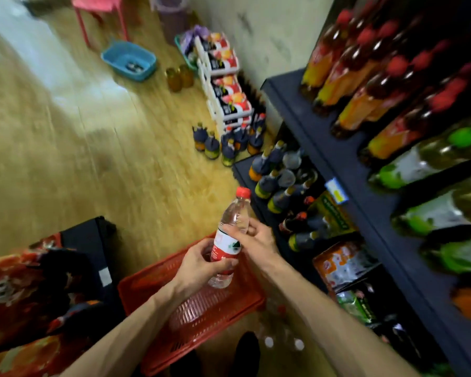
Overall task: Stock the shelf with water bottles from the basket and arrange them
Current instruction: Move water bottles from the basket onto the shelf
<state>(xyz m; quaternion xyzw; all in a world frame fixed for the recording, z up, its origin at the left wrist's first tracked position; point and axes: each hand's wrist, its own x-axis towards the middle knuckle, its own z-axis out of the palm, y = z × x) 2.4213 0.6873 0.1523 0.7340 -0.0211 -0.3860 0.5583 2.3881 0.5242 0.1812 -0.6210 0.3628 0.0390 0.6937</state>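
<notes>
I hold the water bottle (230, 242) above the red basket (152, 278), my left hand (201, 263) wrapped round its label and my right hand (256, 236) pinching its clear upper body, which looks full, fairly heavy, smooth and probably slippery.
</notes>
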